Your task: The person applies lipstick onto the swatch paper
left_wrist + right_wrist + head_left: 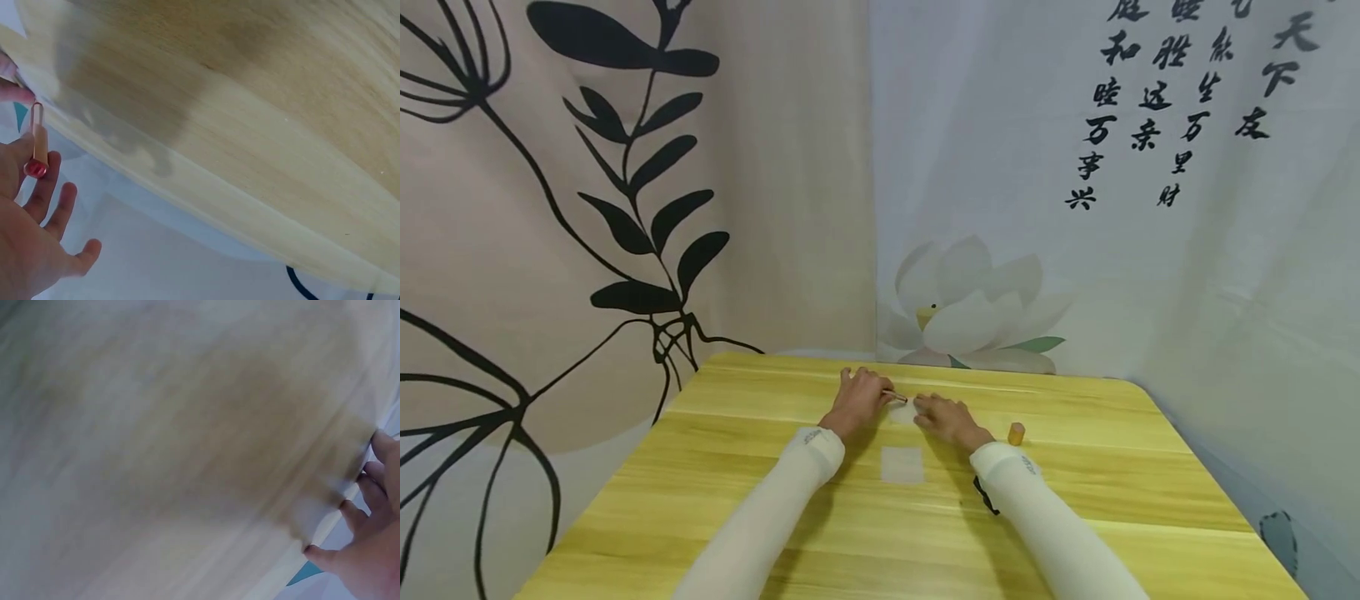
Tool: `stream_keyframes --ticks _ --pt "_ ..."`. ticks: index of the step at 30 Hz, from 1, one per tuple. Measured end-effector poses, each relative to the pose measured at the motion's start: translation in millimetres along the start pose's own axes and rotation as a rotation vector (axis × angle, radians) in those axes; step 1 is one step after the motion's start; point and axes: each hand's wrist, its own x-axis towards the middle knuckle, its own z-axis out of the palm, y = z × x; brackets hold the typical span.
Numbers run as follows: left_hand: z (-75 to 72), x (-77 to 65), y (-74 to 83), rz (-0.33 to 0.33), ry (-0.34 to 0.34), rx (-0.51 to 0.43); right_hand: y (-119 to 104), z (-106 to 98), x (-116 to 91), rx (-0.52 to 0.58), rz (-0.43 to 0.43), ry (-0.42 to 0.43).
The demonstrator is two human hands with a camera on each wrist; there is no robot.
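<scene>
White sleeves (752, 527) are spanning the near side of the table (715, 467) at seven and five o'clock, framing the work between them. At their ends, the left hand (859, 402) is pinching a slim tube (40, 142), the remaining fingers loosely spreading away from it. From that hand the tube is pointing toward four o'clock, its tip sitting at or over the far sheet (901, 414); whether the two are touching, I cannot tell. The right hand (951, 421) is grasping nothing that shows: its fingers are spreading, with their tips resting near the sheet's three o'clock edge.

Handling the tube over the sheet seems to be the step, and doing it well is depending on both hands. The right fingers should be pressing that thin edge lightly and evenly, keeping out of the tip's way, since so light a piece could be sliding or creasing under a nudge. The left should be holding the tube steady, close to its tip.

Farther out, the near sheet (902, 465) is lying at six o'clock from the far one. An orange cylinder (1016, 434) is standing between three and four o'clock from the right hand. Beyond, at twelve, a patterned cloth (797, 192) is hanging.
</scene>
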Motion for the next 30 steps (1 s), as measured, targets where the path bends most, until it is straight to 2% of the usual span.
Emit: stream_keyframes --ticks 8,13,21,30 --pt "4.0 -4.4 -4.3 -0.015 0.004 0.064 -7.8 1.5 0.0 0.023 0.033 -0.022" --pt "-1.3 -8.8 -3.5 -0.011 0.008 0.086 -9.5 1.2 1.2 0.001 0.032 -0.015" --pt "-3.6 -11.6 1.3 0.0 -0.036 0.064 -9.4 -1.5 0.2 -0.02 0.028 -0.012" --pt "-4.8 -20.2 6.0 0.046 -0.029 0.02 -5.1 -2.8 -1.2 -0.017 0.029 -0.016"
